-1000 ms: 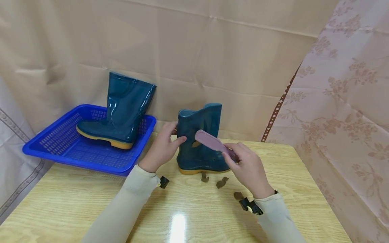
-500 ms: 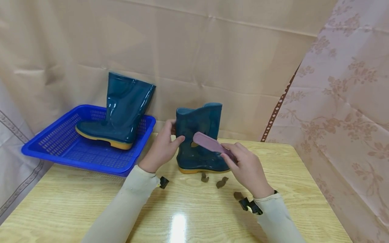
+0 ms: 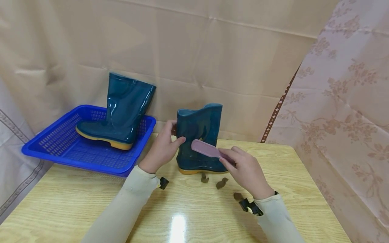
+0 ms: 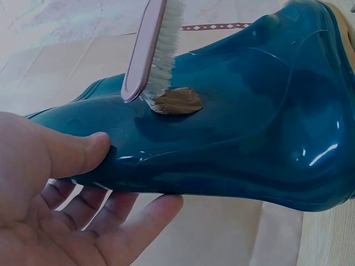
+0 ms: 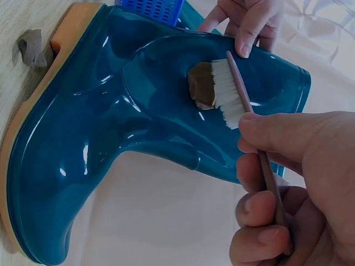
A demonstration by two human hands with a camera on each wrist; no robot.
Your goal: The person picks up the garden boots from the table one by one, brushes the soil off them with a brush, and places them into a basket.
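Note:
A dark teal rain boot (image 3: 199, 123) with a yellow sole stands upright on the table, toe to the right. My left hand (image 3: 162, 148) grips its shaft from the left side, thumb on the near face and fingers round the back. In my right hand (image 3: 247, 170) is the handle of a pink brush (image 3: 205, 148), slanting across the boot. White bristles (image 5: 227, 94) meet a brown mud-like clump (image 4: 180, 101) on the shaft, as both wrist views show. From the head view the brush hides that clump.
At the left a blue plastic basket (image 3: 33, 148) holds a matching boot (image 3: 127, 104), tilted. Brown bits (image 3: 222, 183) lie on the wood-grain table (image 3: 194, 206) in front of the standing boot. Beige cloth (image 3: 237, 67) hangs behind, with patterned cloth (image 3: 343, 118) on the right.
The brush has moved down and slightly left over the boot's shaft, covering the brown patch that showed below it earlier. My left hand keeps its grip; the boot barely shifts.

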